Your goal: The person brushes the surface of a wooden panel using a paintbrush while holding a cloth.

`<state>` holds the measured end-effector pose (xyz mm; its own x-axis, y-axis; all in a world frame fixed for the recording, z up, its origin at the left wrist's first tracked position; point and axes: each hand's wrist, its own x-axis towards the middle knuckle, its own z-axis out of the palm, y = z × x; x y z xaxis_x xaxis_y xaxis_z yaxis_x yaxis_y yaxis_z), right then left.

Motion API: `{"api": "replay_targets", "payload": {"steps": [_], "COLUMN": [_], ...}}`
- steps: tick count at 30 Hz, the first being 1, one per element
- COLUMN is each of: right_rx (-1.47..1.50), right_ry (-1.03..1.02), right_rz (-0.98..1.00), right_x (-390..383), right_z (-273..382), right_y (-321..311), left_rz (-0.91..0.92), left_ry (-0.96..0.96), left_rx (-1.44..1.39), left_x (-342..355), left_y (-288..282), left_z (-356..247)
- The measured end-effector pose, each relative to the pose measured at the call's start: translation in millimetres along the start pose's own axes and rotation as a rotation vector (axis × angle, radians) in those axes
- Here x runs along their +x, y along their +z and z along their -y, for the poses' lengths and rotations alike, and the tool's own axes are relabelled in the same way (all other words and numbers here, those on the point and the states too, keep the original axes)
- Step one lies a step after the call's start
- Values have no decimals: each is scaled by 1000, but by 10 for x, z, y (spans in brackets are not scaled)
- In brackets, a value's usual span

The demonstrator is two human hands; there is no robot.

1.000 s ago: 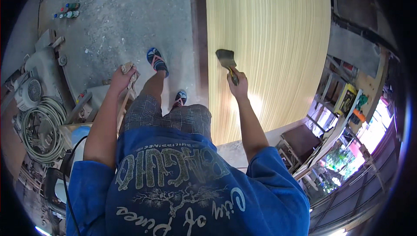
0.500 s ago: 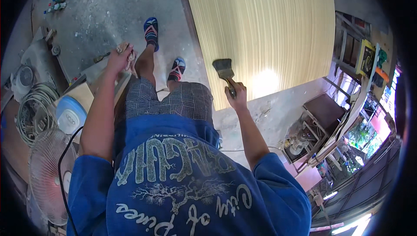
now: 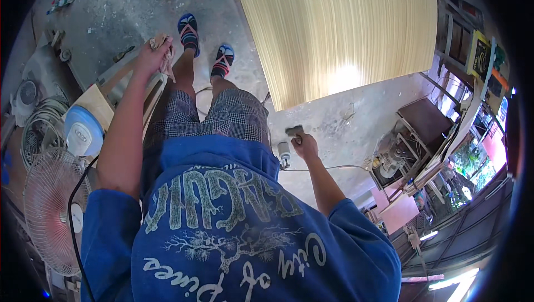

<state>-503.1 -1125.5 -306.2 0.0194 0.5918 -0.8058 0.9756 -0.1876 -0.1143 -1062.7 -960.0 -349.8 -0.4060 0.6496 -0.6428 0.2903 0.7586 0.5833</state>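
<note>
My right hand [image 3: 305,147] is closed around the handle of a wide, dark-bristled paintbrush [image 3: 294,130], held low past the near edge of the panel. The large panel [image 3: 328,29] has pale, streaked wood grain and a bright glare spot near that edge. Brush and panel are apart. On the left, my left hand [image 3: 154,59] grips a crumpled beige rag [image 3: 166,67], with part of the cloth hanging below the fingers. A small grey cylinder with a metal fitting [image 3: 284,154] is beside my right hip, near the brush.
A pink-tinged fan [image 3: 53,213], a coiled hose [image 3: 41,127] and a blue-and-white appliance [image 3: 82,130] crowd the left. Another brush [image 3: 123,53] lies beyond my left hand. Several bottles [image 3: 61,1] are at far left. Wooden frames [image 3: 414,140] stand at right. A thin hose [image 3: 328,167] crosses the floor.
My right hand has drawn the brush off the panel and down toward my body. The panel sits higher in view. My left hand still holds the rag.
</note>
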Motion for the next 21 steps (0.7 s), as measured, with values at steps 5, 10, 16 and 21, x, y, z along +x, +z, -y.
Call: {"api": "replay_targets", "payload": {"steps": [5, 10, 16, 21], "right_rx": [-126, -101, -149, -150], "right_ry": [42, 45, -1, -126], "right_rz": [186, 155, 121, -12], "right_x": [417, 950, 1575, 2170], "right_z": [587, 1304, 2101, 3075], "right_y": [-298, -614, -1145, -1806], "left_rz": [21, -16, -103, -107], "left_ry": [-63, -131, -165, -162], "left_rx": [-80, -92, -71, -280], "left_x": [-14, 110, 592, 1059], "left_y": [-121, -360, -832, -1140], "left_z": [250, 212, 360, 322]}}
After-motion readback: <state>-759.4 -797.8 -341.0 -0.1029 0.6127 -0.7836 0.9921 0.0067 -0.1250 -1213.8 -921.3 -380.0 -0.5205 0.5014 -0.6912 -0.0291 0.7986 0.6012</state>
